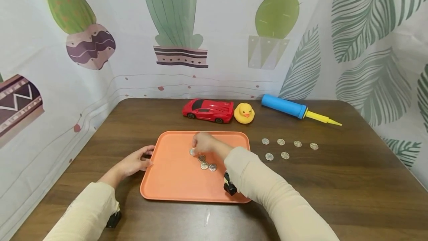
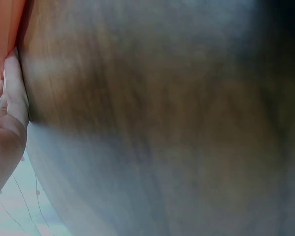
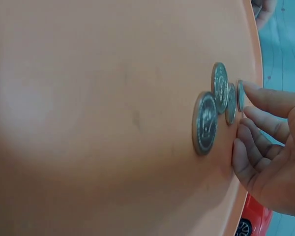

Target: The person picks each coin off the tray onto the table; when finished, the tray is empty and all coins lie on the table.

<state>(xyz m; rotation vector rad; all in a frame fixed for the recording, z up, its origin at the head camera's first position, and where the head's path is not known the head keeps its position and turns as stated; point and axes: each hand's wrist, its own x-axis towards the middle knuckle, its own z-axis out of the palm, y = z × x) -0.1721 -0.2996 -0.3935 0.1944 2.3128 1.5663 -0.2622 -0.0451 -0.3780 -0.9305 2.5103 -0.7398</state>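
Observation:
An orange tray (image 1: 174, 181) lies on the table, with several silver coins in a short curved row on it. My left hand (image 1: 135, 161) grips the tray's left rim; in the left wrist view the fingers (image 2: 15, 83) lie along the rim's outer side. Over the tray's far middle, my right hand (image 1: 204, 142) has its thumb and a finger at the edges of the end coin (image 3: 240, 96), pinching it at tray level. The other fingers are bent towards the tray. The nearest coin (image 3: 205, 123) of the row lies flat, apart from the hand.
Right of the tray, several more coins (image 1: 281, 142) lie in two rows on the wooden table (image 1: 334, 181). Behind the tray stand a red toy car (image 1: 208, 111) and a yellow rubber duck (image 1: 244, 113). A blue and yellow hand pump (image 1: 284, 106) lies at the back right.

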